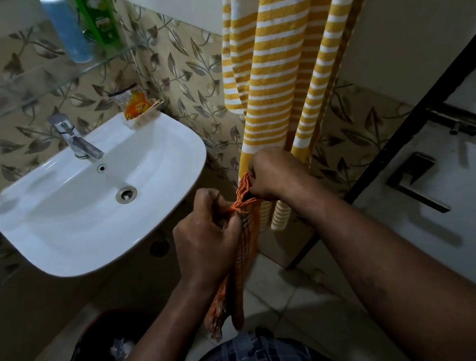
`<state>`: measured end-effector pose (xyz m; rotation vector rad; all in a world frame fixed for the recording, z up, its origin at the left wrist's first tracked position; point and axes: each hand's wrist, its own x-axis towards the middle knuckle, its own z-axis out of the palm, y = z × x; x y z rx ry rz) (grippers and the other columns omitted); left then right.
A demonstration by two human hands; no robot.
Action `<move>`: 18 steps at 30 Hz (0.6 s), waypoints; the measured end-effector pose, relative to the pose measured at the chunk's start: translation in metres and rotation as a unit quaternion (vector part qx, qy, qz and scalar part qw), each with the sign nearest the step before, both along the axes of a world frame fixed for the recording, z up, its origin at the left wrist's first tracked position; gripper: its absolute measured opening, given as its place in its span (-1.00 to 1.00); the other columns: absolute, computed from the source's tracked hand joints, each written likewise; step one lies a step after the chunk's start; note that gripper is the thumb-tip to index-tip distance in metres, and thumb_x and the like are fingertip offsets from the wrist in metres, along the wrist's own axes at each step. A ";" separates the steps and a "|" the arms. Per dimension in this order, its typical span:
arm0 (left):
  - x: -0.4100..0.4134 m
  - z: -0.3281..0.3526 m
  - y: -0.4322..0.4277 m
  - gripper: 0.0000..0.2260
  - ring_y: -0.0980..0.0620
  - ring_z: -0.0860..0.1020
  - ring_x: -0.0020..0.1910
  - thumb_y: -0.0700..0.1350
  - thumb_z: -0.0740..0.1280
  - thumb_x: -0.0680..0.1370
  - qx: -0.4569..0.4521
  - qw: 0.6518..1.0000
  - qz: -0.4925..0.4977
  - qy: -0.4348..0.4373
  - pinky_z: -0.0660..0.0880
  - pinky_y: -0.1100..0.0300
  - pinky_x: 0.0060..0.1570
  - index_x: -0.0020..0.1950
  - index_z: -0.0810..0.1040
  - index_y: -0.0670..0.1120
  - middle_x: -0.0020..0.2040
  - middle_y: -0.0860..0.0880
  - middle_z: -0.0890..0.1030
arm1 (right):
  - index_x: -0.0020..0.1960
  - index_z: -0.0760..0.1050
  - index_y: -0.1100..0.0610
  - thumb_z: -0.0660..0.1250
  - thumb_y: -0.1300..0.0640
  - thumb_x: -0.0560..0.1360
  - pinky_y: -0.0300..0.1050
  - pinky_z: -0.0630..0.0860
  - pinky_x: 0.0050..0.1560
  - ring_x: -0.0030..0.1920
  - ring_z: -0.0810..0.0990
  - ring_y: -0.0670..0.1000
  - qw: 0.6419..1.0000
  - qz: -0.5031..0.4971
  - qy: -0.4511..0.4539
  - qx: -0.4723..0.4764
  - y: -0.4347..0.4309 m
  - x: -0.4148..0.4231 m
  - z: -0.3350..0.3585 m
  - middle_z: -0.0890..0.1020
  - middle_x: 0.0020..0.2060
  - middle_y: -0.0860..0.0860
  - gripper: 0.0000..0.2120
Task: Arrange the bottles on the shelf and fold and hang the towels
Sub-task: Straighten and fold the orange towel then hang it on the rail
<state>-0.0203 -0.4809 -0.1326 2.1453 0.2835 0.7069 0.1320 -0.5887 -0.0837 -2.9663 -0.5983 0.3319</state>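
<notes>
Left hand and right hand, both tight on orange towel edge, sink rim close left

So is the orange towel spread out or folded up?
Folded up, not spread: the orange towel hangs as a narrow strip, its top edge pinched by the left hand and right hand.

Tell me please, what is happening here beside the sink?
A person stands next to the white sink and holds an orange checked towel in both hands. The left hand grips its upper part, and the right hand pinches its fringed top edge; the rest hangs down towards the floor. Behind it hangs a yellow-and-white striped towel. A blue bottle and a green bottle stand on the glass shelf.
</notes>
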 end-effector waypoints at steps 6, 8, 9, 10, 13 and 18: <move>-0.004 0.002 -0.002 -0.78 0.07 0.69 -0.22 -0.06 0.43 0.48 0.004 1.000 0.006 -0.007 0.64 -0.04 -0.26 0.03 0.44 0.04 -0.18 0.08 0.67 | -0.27 0.39 0.10 0.48 0.13 0.53 -0.12 0.44 -0.36 -0.24 0.58 0.03 0.997 -0.020 -0.036 -0.064 0.002 -0.008 -0.007 0.48 -0.32 0.01 -0.69; -0.005 0.002 -0.002 -0.78 0.06 0.68 -0.23 -0.06 0.43 0.48 0.004 1.000 0.007 -0.008 0.63 -0.05 -0.27 0.02 0.43 0.03 -0.19 0.08 0.66 | -0.23 0.41 0.12 0.48 0.13 0.53 -0.09 0.52 -0.26 -0.18 0.59 0.06 0.996 -0.021 -0.032 -0.076 0.000 -0.008 -0.003 0.48 -0.31 0.02 -0.72; -0.005 0.001 -0.002 -0.79 0.06 0.68 -0.24 -0.07 0.44 0.48 0.004 1.000 0.009 -0.009 0.63 -0.05 -0.28 0.01 0.44 0.02 -0.20 0.08 0.66 | -0.21 0.43 0.12 0.49 0.14 0.52 -0.08 0.54 -0.23 -0.18 0.59 0.06 0.996 -0.022 -0.030 -0.077 -0.001 -0.008 -0.001 0.49 -0.30 0.03 -0.74; -0.005 0.001 -0.001 -0.80 0.06 0.68 -0.24 -0.07 0.44 0.48 0.003 1.000 0.010 -0.010 0.62 -0.06 -0.29 0.01 0.45 0.01 -0.21 0.08 0.65 | -0.19 0.46 0.13 0.49 0.14 0.52 -0.07 0.56 -0.22 -0.17 0.59 0.07 0.996 -0.024 -0.028 -0.079 -0.002 -0.008 0.000 0.50 -0.29 0.03 -0.77; -0.005 0.001 -0.001 -0.81 0.06 0.67 -0.24 -0.08 0.44 0.48 0.000 1.000 0.006 -0.014 0.62 -0.07 -0.30 0.00 0.46 0.00 -0.21 0.08 0.63 | -0.11 0.52 0.17 0.50 0.14 0.52 -0.05 0.57 -0.20 -0.17 0.58 0.08 0.995 -0.033 -0.027 -0.086 -0.007 -0.006 0.004 0.50 -0.28 0.05 -0.82; -0.004 0.000 -0.001 -0.81 0.05 0.67 -0.25 -0.07 0.43 0.48 0.000 1.000 -0.004 -0.013 0.62 -0.06 -0.31 0.01 0.46 -0.01 -0.21 0.08 0.63 | 0.11 0.59 0.22 0.50 0.13 0.53 -0.04 0.59 -0.11 -0.12 0.55 0.08 0.996 -0.048 0.010 -0.073 -0.015 -0.007 0.004 0.53 -0.13 0.09 -0.77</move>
